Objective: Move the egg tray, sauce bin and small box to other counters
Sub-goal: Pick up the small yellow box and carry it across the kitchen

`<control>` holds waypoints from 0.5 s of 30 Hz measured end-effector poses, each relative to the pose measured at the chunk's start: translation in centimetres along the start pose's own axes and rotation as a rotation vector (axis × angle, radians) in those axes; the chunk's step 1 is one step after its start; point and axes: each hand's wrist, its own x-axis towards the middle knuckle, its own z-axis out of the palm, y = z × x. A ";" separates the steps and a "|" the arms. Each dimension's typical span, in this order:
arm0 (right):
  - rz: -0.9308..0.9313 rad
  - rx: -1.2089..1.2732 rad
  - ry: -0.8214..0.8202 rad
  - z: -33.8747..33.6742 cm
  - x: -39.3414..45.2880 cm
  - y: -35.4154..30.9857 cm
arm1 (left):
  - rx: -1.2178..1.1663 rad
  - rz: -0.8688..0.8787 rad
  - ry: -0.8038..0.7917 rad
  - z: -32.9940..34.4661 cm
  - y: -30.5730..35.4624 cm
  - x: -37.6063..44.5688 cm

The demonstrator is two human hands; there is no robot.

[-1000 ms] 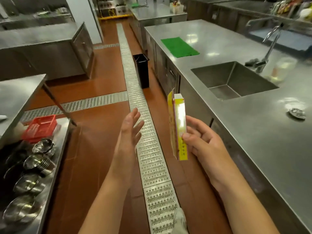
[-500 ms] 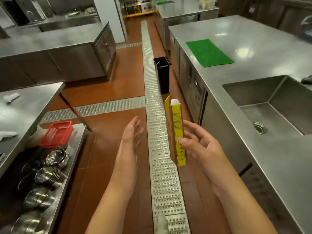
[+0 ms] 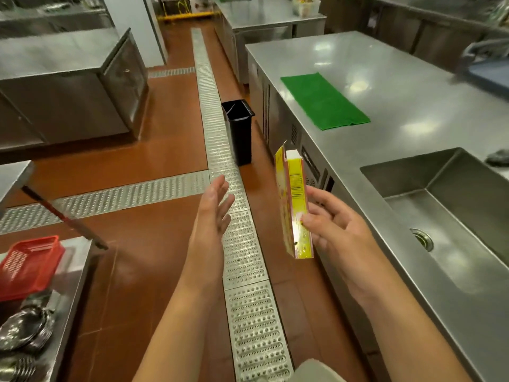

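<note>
The small box (image 3: 294, 205), yellow and narrow, stands upright in mid-air at centre right of the frame, above the brown floor and just left of the counter (image 3: 413, 111) edge. Its top flap is open. The right hand (image 3: 334, 224) holds it by the lower half, thumb on the near narrow face and fingers wrapped behind. The left hand (image 3: 213, 213) is empty, fingers straight and loosely spread, palm facing the box, apart from it at centre frame.

Step in hand, as judged: carry the box to another counter and set it down. The egg tray and sauce bin cannot be identified in this view.

Procedure:

1. Keep the box vertical during the carry. With the flap open, tilting may spill any contents (whether it holds anything cannot be seen).
2. A one-handed pinch low on a tall box lets the top sway. Support the far side with the free hand if the box feels unsteady.
3. Select a flat, bare area of steel. The stretch around the green mat (image 3: 323, 102) in the upper right looks suitable; avoid the sink (image 3: 451, 216) at right, and its rim.
4. Lower the base fully onto the surface before releasing. A narrow footprint tips readily, so let go only once it stands unaided, or lay it on a broad face
</note>
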 end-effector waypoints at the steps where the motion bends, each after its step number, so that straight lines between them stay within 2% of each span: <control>1: 0.004 -0.005 0.007 -0.1 1.3 -0.1 | 0.006 0.010 -0.013 0.1 -0.2 1.4; 9: -0.001 -0.003 0.026 -2.2 16.4 0.4 | 0.019 -0.015 -0.012 2.4 -2.5 16.2; 15: 0.036 0.047 -0.045 -3.5 29.8 0.0 | 0.044 -0.009 0.014 5.4 -2.0 28.5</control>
